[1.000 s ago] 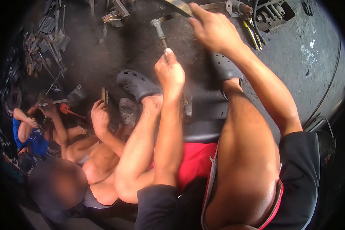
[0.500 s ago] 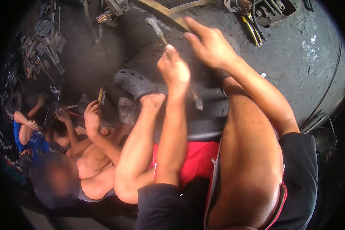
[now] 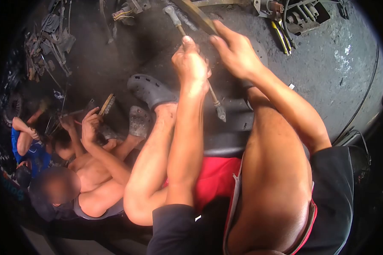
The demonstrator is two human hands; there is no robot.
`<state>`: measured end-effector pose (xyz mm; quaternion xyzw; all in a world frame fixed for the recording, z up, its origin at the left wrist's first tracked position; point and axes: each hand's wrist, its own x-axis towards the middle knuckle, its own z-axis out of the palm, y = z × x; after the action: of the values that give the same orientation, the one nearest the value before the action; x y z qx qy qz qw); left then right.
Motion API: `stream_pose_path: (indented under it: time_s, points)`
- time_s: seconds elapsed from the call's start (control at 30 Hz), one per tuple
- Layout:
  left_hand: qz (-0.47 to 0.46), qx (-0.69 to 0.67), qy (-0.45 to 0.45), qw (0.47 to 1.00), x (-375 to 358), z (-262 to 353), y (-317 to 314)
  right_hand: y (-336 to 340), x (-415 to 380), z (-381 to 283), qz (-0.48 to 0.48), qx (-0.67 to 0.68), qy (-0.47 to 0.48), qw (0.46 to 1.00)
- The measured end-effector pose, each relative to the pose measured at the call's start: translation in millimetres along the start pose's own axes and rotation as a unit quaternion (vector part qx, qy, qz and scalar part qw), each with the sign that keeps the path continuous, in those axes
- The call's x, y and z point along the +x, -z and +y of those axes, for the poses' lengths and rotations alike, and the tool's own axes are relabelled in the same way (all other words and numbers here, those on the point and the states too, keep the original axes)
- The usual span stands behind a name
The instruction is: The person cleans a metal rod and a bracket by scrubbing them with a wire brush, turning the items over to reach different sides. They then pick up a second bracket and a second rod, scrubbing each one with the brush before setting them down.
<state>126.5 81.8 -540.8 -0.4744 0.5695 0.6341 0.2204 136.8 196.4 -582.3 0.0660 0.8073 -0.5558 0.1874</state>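
Observation:
My left hand is wrapped round the middle of a thin metal linkage rod, thumb along the shaft. The rod slants, with one jointed end above my fist and the other below it. My right hand grips the end of a long wooden-handled wire brush. The brush reaches up and left past the top edge of the view, close beside the rod's upper end; its bristles are blurred and I cannot make them out.
At left, a co-worker's hand holds a brush with pale bristles. Another person in a blue shirt sits behind. Metal parts lie heaped upper left. Yellow-handled pliers and a metal box sit upper right.
My left hand and the rod have shifted slightly up. My right hand and the brush have moved a little right and down. The co-worker's brush has tilted and moved left.

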Motion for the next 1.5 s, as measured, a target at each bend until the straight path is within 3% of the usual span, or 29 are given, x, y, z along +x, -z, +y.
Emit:
stream_pose_path:
  time_s: [0.07, 0.1, 0.17, 0.2, 0.3, 0.37, 0.43, 0.5, 0.57, 0.63, 0.7, 0.77, 0.83, 0.9, 0.93, 0.97, 1.03, 1.1, 1.23, 1.37, 1.43, 1.5]
  points:
    - [0.006, -0.016, -0.015, 1.000, 2, -7, -8, 0, -7, 18, 0.039, 0.001, 0.050, 0.998]
    - [0.020, -0.011, -0.041, 0.999, -4, -12, -16, 11, 6, -7, -0.014, 0.030, -0.002, 0.999]
    - [0.003, -0.039, -0.027, 0.999, -9, -10, -26, -4, 42, -7, 0.016, -0.033, 0.042, 0.998]
    - [-0.006, -0.049, -0.003, 0.999, -6, -4, -24, -7, 44, -13, 0.029, -0.046, 0.012, 0.998]
    - [-0.040, -0.039, 0.025, 0.998, 3, 5, -6, 10, 16, -13, -0.010, 0.009, 0.015, 1.000]
    - [-0.042, -0.075, 0.052, 0.995, 12, -1, -3, 7, -10, 11, 0.023, -0.038, 0.048, 0.998]
    - [0.035, -0.037, 0.003, 0.999, 5, -15, -22, 14, 4, -9, -0.037, 0.049, -0.033, 0.998]
    - [-0.021, -0.074, 0.004, 0.997, -6, -11, -21, 3, 40, -12, -0.023, -0.033, -0.001, 0.999]
    - [-0.016, -0.063, 0.053, 0.996, -2, 8, -14, -3, 34, -15, -0.020, -0.029, -0.039, 0.999]
    - [-0.050, -0.029, 0.038, 0.998, 7, 12, -1, 4, 11, -4, 0.022, 0.011, 0.015, 1.000]
    - [0.030, -0.027, 0.046, 0.998, 12, 6, -15, 12, 9, -14, -0.004, 0.029, 0.013, 1.000]
    - [0.021, -0.067, -0.029, 0.997, 9, -20, -24, 12, 24, -14, -0.035, 0.006, -0.017, 0.999]
    - [0.001, -0.077, 0.016, 0.997, -4, -7, -20, 5, 38, -18, -0.009, -0.028, 0.003, 1.000]
    - [0.002, -0.043, 0.021, 0.999, -8, -2, -1, 15, 32, -43, -0.096, 0.064, -0.128, 0.985]
    - [-0.014, -0.014, 0.019, 1.000, -1, 1, 1, 9, 23, -28, -0.025, 0.027, -0.047, 0.998]
    - [-0.020, -0.024, 0.017, 0.999, 2, -1, 3, 13, 13, -26, -0.030, 0.011, -0.029, 0.999]
    - [-0.014, -0.053, 0.047, 0.997, 0, 5, -4, 23, 2, -31, -0.067, -0.009, -0.096, 0.993]
    - [0.059, -0.064, -0.001, 0.996, -9, -4, -22, 21, 13, -38, -0.070, 0.011, -0.115, 0.991]
    - [-0.026, -0.055, 0.045, 0.997, -6, 14, -4, 11, 38, -38, -0.056, 0.031, -0.126, 0.990]
    - [-0.046, -0.045, 0.065, 0.996, 14, 27, 1, 15, 1, -25, -0.008, 0.054, -0.043, 0.998]
    - [-0.006, -0.069, 0.060, 0.996, 10, 22, -20, 9, -2, -13, 0.039, 0.042, -0.006, 0.998]
    - [-0.016, -0.086, 0.029, 0.996, -2, 16, -33, 30, 33, -40, -0.069, 0.074, -0.096, 0.990]
